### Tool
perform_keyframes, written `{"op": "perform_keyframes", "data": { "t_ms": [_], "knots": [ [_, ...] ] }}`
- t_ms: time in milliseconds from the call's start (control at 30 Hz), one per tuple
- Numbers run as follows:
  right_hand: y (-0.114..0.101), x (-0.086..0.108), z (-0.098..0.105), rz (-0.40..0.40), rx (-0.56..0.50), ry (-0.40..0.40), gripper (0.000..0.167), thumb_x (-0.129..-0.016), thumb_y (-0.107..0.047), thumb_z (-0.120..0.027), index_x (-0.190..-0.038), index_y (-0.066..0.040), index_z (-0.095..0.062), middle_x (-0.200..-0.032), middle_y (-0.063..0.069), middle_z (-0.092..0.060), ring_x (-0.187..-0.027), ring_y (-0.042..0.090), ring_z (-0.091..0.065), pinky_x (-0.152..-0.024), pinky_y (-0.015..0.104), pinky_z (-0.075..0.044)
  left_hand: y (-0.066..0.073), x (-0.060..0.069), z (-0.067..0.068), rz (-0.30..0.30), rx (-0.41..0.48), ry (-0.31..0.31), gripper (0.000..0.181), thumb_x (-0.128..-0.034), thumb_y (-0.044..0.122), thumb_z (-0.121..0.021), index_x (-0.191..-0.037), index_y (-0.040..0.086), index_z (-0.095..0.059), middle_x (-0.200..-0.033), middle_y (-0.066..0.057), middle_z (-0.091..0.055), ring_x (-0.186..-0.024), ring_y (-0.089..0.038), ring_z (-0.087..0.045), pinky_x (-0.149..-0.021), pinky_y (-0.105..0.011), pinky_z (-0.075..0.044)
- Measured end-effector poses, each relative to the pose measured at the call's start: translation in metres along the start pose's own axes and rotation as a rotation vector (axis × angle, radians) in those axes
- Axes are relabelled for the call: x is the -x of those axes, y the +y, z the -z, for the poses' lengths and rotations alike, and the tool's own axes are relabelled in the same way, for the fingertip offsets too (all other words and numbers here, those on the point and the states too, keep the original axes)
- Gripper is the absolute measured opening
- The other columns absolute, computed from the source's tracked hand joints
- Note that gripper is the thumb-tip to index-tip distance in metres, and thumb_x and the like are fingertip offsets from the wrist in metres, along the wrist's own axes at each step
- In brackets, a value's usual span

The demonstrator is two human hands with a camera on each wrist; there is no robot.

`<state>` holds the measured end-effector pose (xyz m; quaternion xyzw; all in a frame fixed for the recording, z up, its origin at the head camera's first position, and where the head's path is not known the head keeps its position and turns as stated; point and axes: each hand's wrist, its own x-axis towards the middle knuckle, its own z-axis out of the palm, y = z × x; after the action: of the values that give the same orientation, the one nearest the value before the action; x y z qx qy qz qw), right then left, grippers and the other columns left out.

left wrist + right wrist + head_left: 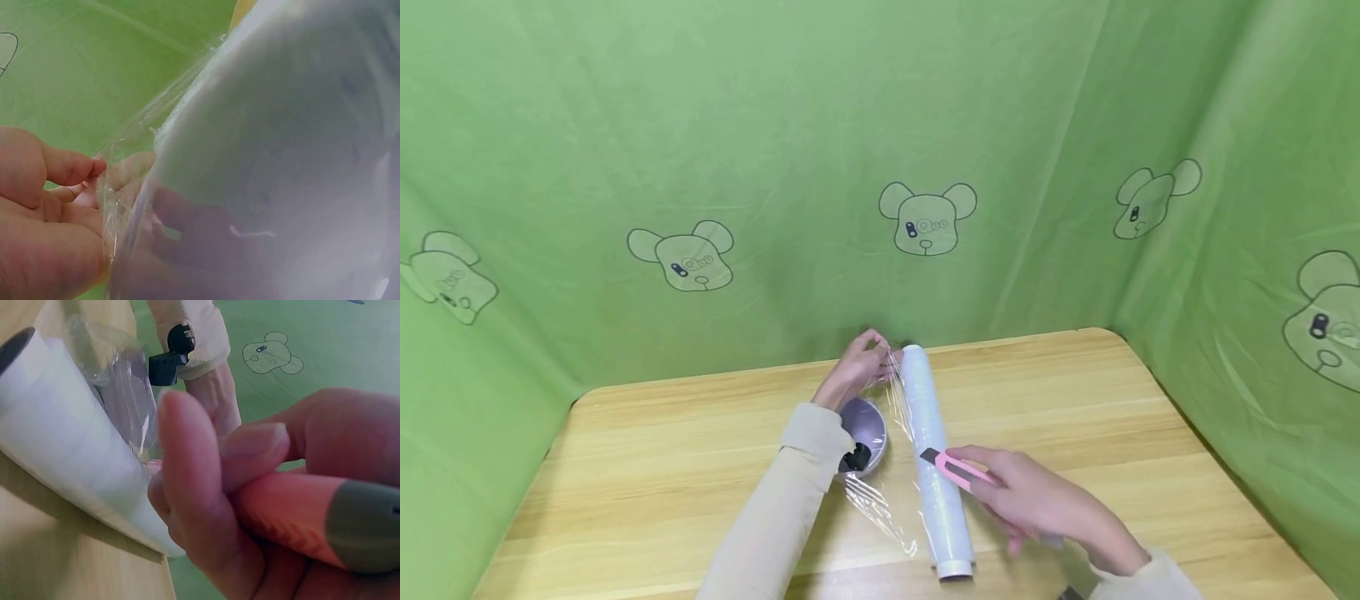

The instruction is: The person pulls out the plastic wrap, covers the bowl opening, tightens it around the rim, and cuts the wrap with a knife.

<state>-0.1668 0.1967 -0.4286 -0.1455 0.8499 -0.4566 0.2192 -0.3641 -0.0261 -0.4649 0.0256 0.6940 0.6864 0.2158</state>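
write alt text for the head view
A person's right grip holds a pink knife over a roll of plastic wrap, while the left grip pinches film by the far end. A bowl sits beside the roll on a wooden table.

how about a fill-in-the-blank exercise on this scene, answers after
The cutter in the right grip has a ____ handle.
In the head view, the bowl is on the ____ side of the film roll.
The left grip pinches film beside the roll's ____ end, not its near one.
The cloth behind the table is ____.
Missing words: pink; left; far; green.
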Motion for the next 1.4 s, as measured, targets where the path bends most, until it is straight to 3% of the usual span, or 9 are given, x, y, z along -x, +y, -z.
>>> {"op": "perform_keyframes", "data": {
  "t_ms": [133,300,533,667,867,1000,1233,1400],
  "knots": [
    [-0.002,0.003,0.005,-0.001,0.009,0.034,0.05,-0.106,-0.018,-0.055,-0.155,-0.013,-0.044,-0.075,0.009,-0.055,-0.042,0.017,-0.058,-0.033,0.037,-0.051,-0.001,0.001,0.0,0.0,0.006,-0.014,0.013,-0.1098,0.005,-0.036,-0.103,0.003,-0.047,-0.137,-0.028,-0.06,-0.087,-0.023,-0.062,-0.081,-0.029,-0.056],
    [-0.006,-0.011,0.012,0.011,0.043,0.13,0.053,-0.106,-0.016,-0.053,-0.156,-0.007,-0.04,-0.075,0.011,-0.056,-0.042,0.019,-0.059,-0.032,0.033,-0.048,-0.001,0.0,0.0,-0.004,0.009,-0.01,0.014,-0.1101,0.005,-0.036,-0.103,0.004,-0.047,-0.134,-0.028,-0.062,-0.109,-0.037,-0.066,-0.089,-0.035,-0.056],
    [-0.005,-0.045,0.007,-0.039,-0.017,0.139,0.055,-0.104,-0.008,-0.049,-0.158,-0.005,-0.036,-0.057,0.008,-0.052,-0.041,0.016,-0.051,-0.042,0.053,-0.056,-0.002,-0.001,0.0,-0.004,0.007,-0.012,0.015,-0.1105,0.006,-0.035,-0.102,0.005,-0.047,-0.138,-0.028,-0.06,-0.119,-0.041,-0.063,-0.1,-0.044,-0.054],
    [-0.004,-0.054,0.003,-0.07,-0.053,0.12,0.055,-0.103,-0.006,-0.049,-0.157,-0.004,-0.036,-0.058,0.008,-0.051,-0.042,0.014,-0.047,-0.047,0.055,-0.058,-0.003,-0.001,0.0,-0.007,0.011,-0.009,0.015,-0.1105,0.006,-0.035,-0.1,0.006,-0.046,-0.137,-0.027,-0.06,-0.119,-0.042,-0.063,-0.098,-0.042,-0.055],
    [-0.004,-0.049,-0.003,-0.085,-0.03,0.063,0.055,-0.102,-0.006,-0.05,-0.156,-0.002,-0.038,-0.055,0.006,-0.05,-0.04,0.013,-0.046,-0.045,0.053,-0.058,-0.002,-0.002,0.0,-0.005,-0.011,0.011,0.016,-0.1103,0.007,-0.036,-0.1,0.005,-0.048,-0.137,-0.027,-0.06,-0.111,-0.039,-0.065,-0.091,-0.036,-0.057],
    [-0.005,-0.042,-0.005,-0.064,-0.001,0.05,0.053,-0.103,-0.005,-0.05,-0.155,-0.001,-0.039,-0.054,0.005,-0.05,-0.039,0.013,-0.048,-0.042,0.054,-0.056,-0.001,-0.002,-0.001,0.003,-0.01,0.017,0.014,-0.1103,0.007,-0.037,-0.102,0.004,-0.049,-0.138,-0.028,-0.059,-0.102,-0.036,-0.065,-0.094,-0.039,-0.057],
    [-0.006,-0.029,-0.007,-0.035,-0.011,-0.003,0.051,-0.103,-0.008,-0.052,-0.153,-0.002,-0.043,-0.055,0.005,-0.05,-0.038,0.013,-0.05,-0.04,0.052,-0.055,-0.002,0.0,-0.003,-0.017,-0.006,0.002,0.014,-0.1093,0.004,-0.037,-0.099,0.005,-0.046,-0.136,-0.031,-0.06,-0.119,-0.041,-0.064,-0.1,-0.043,-0.056],
    [-0.005,-0.02,-0.007,0.003,0.012,-0.02,0.049,-0.105,-0.011,-0.052,-0.152,-0.002,-0.046,-0.055,0.003,-0.05,-0.038,0.012,-0.051,-0.038,0.049,-0.054,-0.001,-0.002,-0.003,-0.019,0.0,0.004,0.015,-0.1095,0.004,-0.036,-0.099,0.005,-0.046,-0.137,-0.031,-0.059,-0.12,-0.042,-0.064,-0.091,-0.037,-0.058]
  ]
}}
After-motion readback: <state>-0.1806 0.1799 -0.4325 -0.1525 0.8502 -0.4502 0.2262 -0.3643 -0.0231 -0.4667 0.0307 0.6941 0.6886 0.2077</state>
